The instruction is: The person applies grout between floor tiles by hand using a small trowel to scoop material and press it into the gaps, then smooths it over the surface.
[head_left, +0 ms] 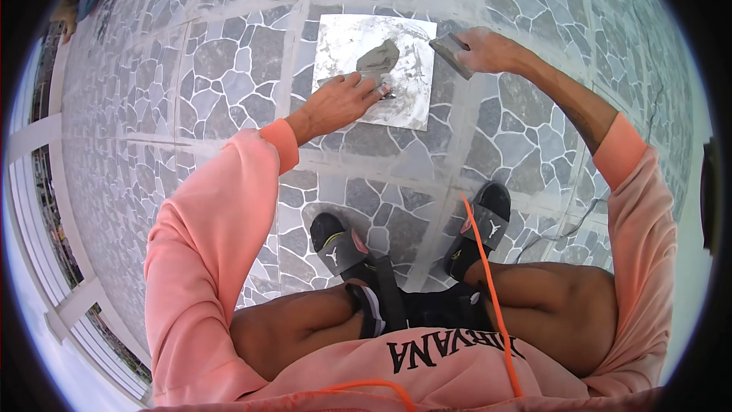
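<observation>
A thin white square board (pixel 418 111) smeared with grey lies on the grey floor of irregular stone shapes with pale joints (pixel 229 53), in front of the squatting person. A mound of wet-looking grey paste (pixel 379 56) sits on the upper middle of the board.

The left hand (pixel 341 101) reaches over the board from its left side, palm down, just below the mound. Its fingers lie close together and slightly bent; a small dark thing shows by their tips, but whether they grip it I cannot tell.

The right hand (pixel 488 51) is just beyond the board's right edge, its fingers pinching a flat grey rectangular scraper (pixel 450 54), which is tilted, its near corner beside that edge.

Below the board, dark grey slide sandals (pixel 340 252) stand on the floor. A bright orange drawstring (pixel 488 275) hangs from the pink sweatshirt (pixel 206 244). A white railing (pixel 34 141) runs along the far left.
</observation>
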{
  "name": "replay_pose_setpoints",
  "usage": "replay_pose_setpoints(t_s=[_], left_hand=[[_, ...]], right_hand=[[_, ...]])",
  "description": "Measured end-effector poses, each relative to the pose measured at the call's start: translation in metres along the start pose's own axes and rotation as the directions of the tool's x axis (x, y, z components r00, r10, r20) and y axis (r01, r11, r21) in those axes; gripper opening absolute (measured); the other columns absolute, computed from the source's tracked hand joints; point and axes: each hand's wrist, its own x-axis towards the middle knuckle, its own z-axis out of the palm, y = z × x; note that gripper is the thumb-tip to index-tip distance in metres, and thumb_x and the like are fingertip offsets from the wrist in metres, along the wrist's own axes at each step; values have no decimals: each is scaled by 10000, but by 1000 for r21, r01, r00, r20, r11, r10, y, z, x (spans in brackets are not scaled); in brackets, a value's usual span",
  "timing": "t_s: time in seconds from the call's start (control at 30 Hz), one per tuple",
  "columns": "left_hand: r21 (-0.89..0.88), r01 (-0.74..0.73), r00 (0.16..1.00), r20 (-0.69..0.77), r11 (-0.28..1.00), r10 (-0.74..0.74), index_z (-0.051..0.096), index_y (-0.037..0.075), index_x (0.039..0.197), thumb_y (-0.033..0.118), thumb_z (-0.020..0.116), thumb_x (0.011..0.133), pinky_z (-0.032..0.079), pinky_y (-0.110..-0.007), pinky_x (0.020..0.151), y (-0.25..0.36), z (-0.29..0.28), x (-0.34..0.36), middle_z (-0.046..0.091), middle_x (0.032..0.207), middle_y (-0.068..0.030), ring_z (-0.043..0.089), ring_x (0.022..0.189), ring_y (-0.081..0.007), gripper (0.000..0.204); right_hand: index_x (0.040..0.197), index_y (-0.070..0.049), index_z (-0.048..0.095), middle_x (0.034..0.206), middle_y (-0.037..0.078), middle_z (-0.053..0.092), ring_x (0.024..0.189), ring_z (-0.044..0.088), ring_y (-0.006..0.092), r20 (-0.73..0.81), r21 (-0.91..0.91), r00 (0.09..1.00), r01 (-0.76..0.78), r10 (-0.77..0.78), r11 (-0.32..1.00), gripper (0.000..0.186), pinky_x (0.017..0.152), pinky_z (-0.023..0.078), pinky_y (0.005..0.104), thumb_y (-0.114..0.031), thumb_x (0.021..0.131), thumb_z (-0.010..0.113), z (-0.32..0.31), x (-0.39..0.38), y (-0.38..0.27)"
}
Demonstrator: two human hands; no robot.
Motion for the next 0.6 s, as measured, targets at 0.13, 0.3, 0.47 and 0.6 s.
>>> replay_pose_setpoints(t_s=[0.13, 0.3, 0.47, 0.6], left_hand=[[-1, 93, 995, -44, 996, -93, 462, 102, 1340, 86, 563, 820, 513, -307, 729, -7, -10, 11, 508, 1010, -56, 537, 914, -218, 529], [-41, 23, 998, 57, 999, -21, 458, 98, 1339, 68, 588, 793, 533, -315, 717, -11, -1, 10, 506, 1018, -59, 536, 910, -227, 562], [4, 143, 987, -67, 990, -143, 479, 98, 1319, 78, 582, 808, 538, -304, 697, -17, -4, 25, 516, 1022, -49, 537, 922, -224, 521], [16, -109, 994, 19, 994, 109, 482, 103, 1316, 87, 581, 815, 532, -296, 684, -13, 3, 20, 518, 1027, -32, 536, 913, -212, 511]], right_hand=[[972, 43, 579, 811, 234, 605, 764, 603, 351, -10, 13, 1000, 7, -7, 1000, 323, 715, 450, 433, -233, 817, 513, 1, 0, 1], [1001, 29, 575, 816, 227, 609, 770, 598, 349, -4, -21, 1000, 16, -16, 1000, 317, 726, 449, 434, -222, 823, 500, 2, 3, -5], [1007, 32, 565, 820, 234, 603, 765, 589, 349, -42, -38, 999, 18, -19, 999, 326, 728, 447, 438, -226, 823, 493, 10, 7, 9], [1018, 33, 560, 823, 234, 600, 760, 582, 350, -8, -43, 999, 36, -36, 998, 340, 728, 447, 438, -233, 820, 485, 5, 3, 5]])
